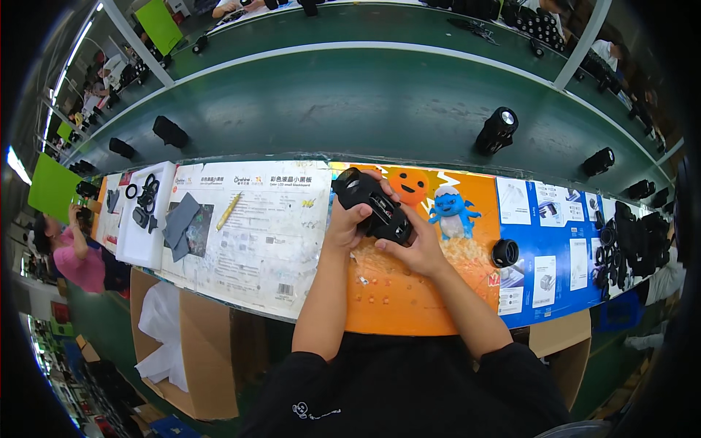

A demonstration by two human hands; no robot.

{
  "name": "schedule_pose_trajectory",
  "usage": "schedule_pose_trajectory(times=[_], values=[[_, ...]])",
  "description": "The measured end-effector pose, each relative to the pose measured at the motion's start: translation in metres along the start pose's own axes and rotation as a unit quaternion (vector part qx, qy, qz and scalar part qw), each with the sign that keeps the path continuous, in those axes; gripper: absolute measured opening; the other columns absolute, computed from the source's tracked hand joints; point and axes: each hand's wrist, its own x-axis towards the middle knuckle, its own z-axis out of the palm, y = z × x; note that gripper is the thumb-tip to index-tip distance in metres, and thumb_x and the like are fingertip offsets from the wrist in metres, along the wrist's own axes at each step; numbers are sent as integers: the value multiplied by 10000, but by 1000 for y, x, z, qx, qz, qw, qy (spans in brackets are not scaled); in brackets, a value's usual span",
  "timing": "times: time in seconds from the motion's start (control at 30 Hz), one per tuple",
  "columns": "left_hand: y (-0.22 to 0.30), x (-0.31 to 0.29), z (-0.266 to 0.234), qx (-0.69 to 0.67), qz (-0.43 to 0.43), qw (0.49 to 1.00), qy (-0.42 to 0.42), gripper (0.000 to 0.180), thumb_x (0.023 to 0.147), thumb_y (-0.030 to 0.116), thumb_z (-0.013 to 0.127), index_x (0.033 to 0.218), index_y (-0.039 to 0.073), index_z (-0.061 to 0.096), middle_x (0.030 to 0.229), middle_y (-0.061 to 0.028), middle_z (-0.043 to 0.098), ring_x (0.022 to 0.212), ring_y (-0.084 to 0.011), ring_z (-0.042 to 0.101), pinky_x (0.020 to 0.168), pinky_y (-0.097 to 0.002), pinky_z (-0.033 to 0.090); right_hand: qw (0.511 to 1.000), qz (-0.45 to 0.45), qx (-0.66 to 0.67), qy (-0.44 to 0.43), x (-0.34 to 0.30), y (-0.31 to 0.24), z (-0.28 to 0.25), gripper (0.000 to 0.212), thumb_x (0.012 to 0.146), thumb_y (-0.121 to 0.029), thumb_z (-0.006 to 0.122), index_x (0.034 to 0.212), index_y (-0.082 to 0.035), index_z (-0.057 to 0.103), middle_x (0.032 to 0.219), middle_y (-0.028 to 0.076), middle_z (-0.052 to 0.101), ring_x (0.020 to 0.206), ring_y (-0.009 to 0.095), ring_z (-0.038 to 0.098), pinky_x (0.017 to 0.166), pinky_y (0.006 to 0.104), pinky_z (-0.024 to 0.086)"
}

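Note:
Above the orange part of the bench I hold a black device housing (380, 209), tilted, with one rounded end up and to the left and a recessed opening along its side. Its exact kind cannot be made out. My left hand (346, 225) wraps round the rounded end, thumb on top. My right hand (421, 247) grips the lower right end, its fingers partly behind the housing. Right of that hand, a short black ring-shaped part (504, 252) stands on the blue part of the bench cover.
A green conveyor belt (328, 109) beyond the bench carries several black devices, one a silver-tipped unit (498, 130). Leftward lie a white foam tray (143, 244) with black rings, a grey cloth (181, 226) and a yellow pen (228, 212). Black parts (624, 244) pile up at right. Cardboard box (208, 343) below.

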Motion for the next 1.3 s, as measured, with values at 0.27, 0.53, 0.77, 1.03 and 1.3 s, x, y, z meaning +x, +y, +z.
schedule_pose_trajectory(times=[0.27, 0.53, 0.77, 1.03, 1.3], values=[[-4, 2, 2, 21, -7, 1000, 13, 727, 823, 278, 1008, 1388, 65, 602, 1196, -124, 730, 1178, -310, 752, 1073, -462, 622, 998, 30, 47, -4, 1, -12, 0, 818, 906, -88, 954, 1575, 61, 508, 1426, 114, 668, 1314, 189, 668, 1145, 357, 539], [-12, 3, 6, 8, 9, 1000, 12, 755, 816, 374, 1013, 1375, 62, 614, 1192, -118, 728, 1159, -293, 756, 1192, -497, 521, 998, 32, 47, 0, 0, -11, -2, 814, 916, -129, 958, 1573, 64, 518, 1411, 112, 670, 1295, 184, 671, 1136, 349, 536], [-9, 6, 6, 11, -5, 1000, 16, 708, 818, 336, 1023, 1335, 77, 614, 1185, -115, 736, 1153, -298, 769, 1030, -450, 656, 999, 28, 33, 6, 2, -13, -2, 791, 909, -128, 963, 1552, 62, 544, 1391, 100, 681, 1289, 180, 667, 1134, 351, 528], [-3, 3, 2, -3, -13, 1000, 5, 726, 816, 329, 1022, 1350, 87, 595, 1178, -123, 732, 1154, -301, 771, 1030, -454, 656, 999, 31, 22, 0, 2, -16, 2, 769, 916, -139, 961, 1537, 61, 553, 1383, 99, 686, 1278, 179, 668, 1127, 349, 529], [-23, 7, 1, -9, -11, 1000, 7, 667, 870, 366, 954, 1353, 97, 581, 1156, -125, 716, 1115, -303, 761, 996, -461, 649, 996, 7, -80, 37, -4, -1, -10, 826, 901, -363, 974, 1527, 18, 593, 1359, 136, 739, 1255, 204, 707, 1105, 365, 548]])
